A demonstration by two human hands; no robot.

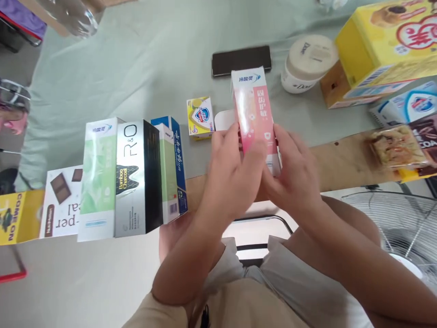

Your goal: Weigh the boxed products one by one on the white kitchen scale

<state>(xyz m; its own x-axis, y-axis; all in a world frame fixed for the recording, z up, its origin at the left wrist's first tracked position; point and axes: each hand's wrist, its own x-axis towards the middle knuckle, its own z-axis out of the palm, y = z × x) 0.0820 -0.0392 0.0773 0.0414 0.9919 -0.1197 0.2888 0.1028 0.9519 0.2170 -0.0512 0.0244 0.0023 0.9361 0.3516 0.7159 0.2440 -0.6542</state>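
Note:
Both hands hold a tall pink and white toothpaste box [254, 109] upright above the table's near edge. My left hand [232, 171] wraps the box's lower left side with curled fingers. Pressed against its lower right side is my right hand [293, 175], fingers closed on the carton. To the left stands a row of upright boxes: a green and white one [99, 177], a black and silver charcoal toothpaste box [138, 177], another green one [168, 173] and a blue one [179, 159].
A small yellow soap box [200, 117], a black phone [241, 60] and a white Dove jar [307, 64] lie on the grey-green cloth [136, 68]. Large yellow box [389, 41] and snack packs [399, 148] at right. Chocolate box [63, 205] far left. Fan [403, 228] below right.

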